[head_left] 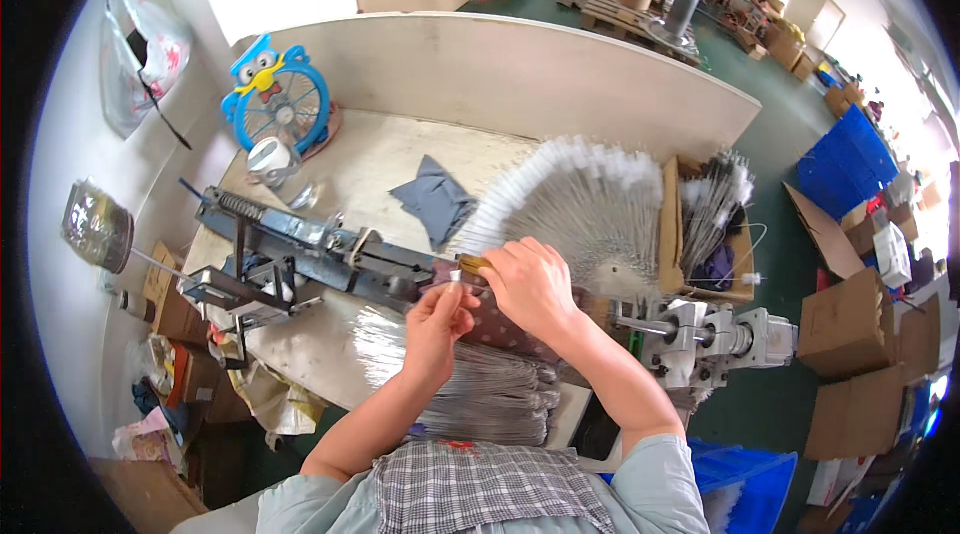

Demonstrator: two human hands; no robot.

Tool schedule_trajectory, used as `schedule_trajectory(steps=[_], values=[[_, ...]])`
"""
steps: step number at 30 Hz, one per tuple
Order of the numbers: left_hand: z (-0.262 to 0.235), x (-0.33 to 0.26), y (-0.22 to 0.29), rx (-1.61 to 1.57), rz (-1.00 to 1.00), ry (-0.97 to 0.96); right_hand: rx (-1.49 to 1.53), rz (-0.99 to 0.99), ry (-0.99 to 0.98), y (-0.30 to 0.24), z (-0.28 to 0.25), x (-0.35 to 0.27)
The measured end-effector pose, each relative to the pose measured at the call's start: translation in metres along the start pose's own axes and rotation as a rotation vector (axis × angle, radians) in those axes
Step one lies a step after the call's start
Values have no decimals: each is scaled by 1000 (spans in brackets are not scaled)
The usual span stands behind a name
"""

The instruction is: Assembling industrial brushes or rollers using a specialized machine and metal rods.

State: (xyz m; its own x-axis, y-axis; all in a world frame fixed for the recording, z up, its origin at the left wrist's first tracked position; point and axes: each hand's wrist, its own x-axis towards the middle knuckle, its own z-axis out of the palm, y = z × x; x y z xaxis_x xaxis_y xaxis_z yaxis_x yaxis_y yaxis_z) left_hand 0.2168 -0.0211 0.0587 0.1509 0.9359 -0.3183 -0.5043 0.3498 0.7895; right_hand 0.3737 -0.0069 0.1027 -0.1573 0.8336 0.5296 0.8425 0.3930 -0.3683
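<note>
I see my left grip (436,326) with thumb and forefinger pinched; my right grip (530,282), just beyond and to the right, is bent, knuckles up. My left forearm (372,416) and right forearm (628,374) converge inward.

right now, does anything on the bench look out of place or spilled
Mildly: a crumpled grey cloth lies loose on the bench beside neatly fanned white-tipped wires. No spill shows by the left hand or right hand.

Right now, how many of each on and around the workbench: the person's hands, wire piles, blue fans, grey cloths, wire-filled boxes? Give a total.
Hands: 2 (left hand, right hand)
Wire piles: 2 (fanned pile, near stack)
Blue fan: 1
Grey cloth: 1
Wire-filled box: 1
Total: 7
</note>
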Motion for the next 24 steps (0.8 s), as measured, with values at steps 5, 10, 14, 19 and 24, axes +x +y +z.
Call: schedule_trajectory(steps=[5,10,14,19,24], values=[[-8,0,5,28,-35,-46,180,90,-231,-10,7,7],[-9,-3,10,123,-59,-142,509,476,-424,-12,1,11],[-3,1,20,-86,-164,-102,252,290,-266,-19,5,8],[4,-2,10,-265,-42,22,-52,67,-55,-44,20,-3],[0,-1,2,-234,-2,-50,-71,33,49,-37,21,-8]])
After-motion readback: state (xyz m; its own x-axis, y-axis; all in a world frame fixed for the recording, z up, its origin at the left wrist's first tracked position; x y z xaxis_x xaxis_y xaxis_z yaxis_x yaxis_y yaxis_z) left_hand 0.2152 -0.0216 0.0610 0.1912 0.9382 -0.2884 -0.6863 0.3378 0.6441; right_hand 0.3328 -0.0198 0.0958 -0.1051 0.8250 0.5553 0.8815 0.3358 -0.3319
